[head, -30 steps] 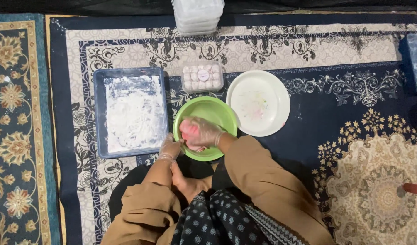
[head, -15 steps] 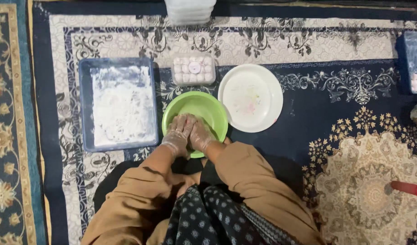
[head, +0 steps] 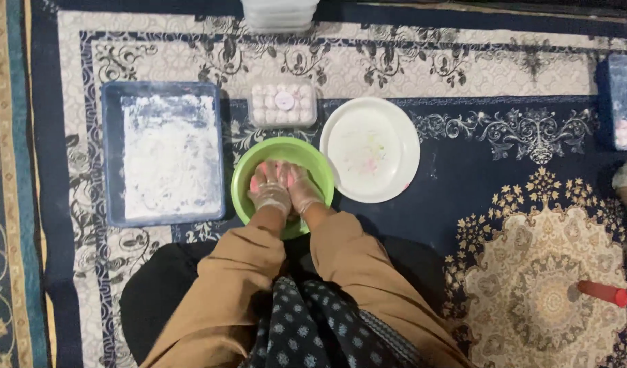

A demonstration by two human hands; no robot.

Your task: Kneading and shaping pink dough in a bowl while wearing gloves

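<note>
Both my hands are inside a green bowl (head: 313,158) on the carpet in front of me. My left hand (head: 269,189) and my right hand (head: 302,187) wear thin clear gloves and lie side by side, fingers pressed down on a pink lump of dough (head: 267,170) at the bowl's bottom. Brown sleeves cover both forearms. Most of the dough is hidden under the fingers.
A blue tray (head: 162,158) dusted with white flour lies left of the bowl. A clear box of round pale sweets (head: 282,102) sits behind it, a white plate (head: 370,148) to the right. A stack of clear containers (head: 279,13) stands at the top, a red object (head: 603,293) lower right.
My hands have gone from gripping the pink dough at the bowl's near side to lying flat together, pressing it down in the bowl's middle. The view has shifted.
</note>
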